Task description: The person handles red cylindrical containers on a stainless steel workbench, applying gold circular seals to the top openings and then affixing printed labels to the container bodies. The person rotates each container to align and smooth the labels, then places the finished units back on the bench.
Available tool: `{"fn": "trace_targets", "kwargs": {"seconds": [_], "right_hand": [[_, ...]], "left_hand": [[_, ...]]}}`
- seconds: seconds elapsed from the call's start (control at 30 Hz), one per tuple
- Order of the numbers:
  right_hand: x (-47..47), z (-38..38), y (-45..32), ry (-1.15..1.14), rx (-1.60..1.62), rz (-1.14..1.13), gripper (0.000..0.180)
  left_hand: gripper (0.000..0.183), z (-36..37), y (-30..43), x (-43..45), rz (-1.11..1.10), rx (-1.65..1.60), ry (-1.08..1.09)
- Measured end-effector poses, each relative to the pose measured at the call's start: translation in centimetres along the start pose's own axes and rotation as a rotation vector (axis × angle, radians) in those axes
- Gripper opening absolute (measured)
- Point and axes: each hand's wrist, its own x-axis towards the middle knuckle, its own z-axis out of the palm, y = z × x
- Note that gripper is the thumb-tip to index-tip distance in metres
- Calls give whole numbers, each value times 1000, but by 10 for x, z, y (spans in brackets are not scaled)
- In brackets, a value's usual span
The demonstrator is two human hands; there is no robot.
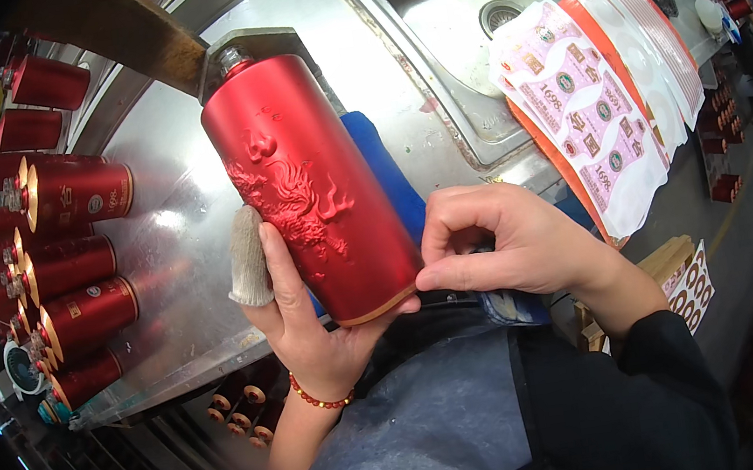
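Note:
My left hand (316, 348) holds a matte red bottle (304, 194) tilted, its base towards me. A raised dragon-like relief stands out on the bottle's side. A grey fabric sleeve (248, 254) covers one left finger. The clear glass neck (232, 58) is at the far end, by a metal bracket (267, 37). A thin gold band (375, 309) runs round the base edge. My right hand (511, 239) has thumb and forefinger close together at that edge, touching the bottle. Whether anything is between those fingertips cannot be made out. A blue cloth (381, 157) lies behind the bottle.
Several red bottles (73, 258) lie or stand at the left on the steel worktop (164, 169). A brown beam (134, 39) reaches in from the upper left. Printed label sheets (587, 110) overlap the sink (453, 56) at the right. Boxed bottles (247, 413) stand below.

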Motion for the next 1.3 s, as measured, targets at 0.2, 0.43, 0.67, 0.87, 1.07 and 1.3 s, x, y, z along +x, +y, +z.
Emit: {"fn": "trace_targets", "kwargs": {"seconds": [0.2, 0.43, 0.67, 0.87, 1.07, 1.3], "right_hand": [[-3, -1, -6, -1, 0, -6, 16], [-4, -1, -3, -4, -29, -20, 16], [-1, -1, 4, 26, -68, -18, 17], [0, -1, 11, 43, -90, -45, 17], [-8, -9, 22, 128, -9, 27, 16], [2, -1, 12, 64, 18, 58, 28]], "left_hand": [[119, -1, -4, -4, -65, -229, -17], [102, 1, 0, -6, -139, -314, -9], [111, -1, -1, -5, -123, -245, -34], [133, -7, 18, 4, -85, -16, -51], [129, -11, 2, -2, -54, -22, -108], [113, -2, 9, -9, -339, -744, -43]]}}
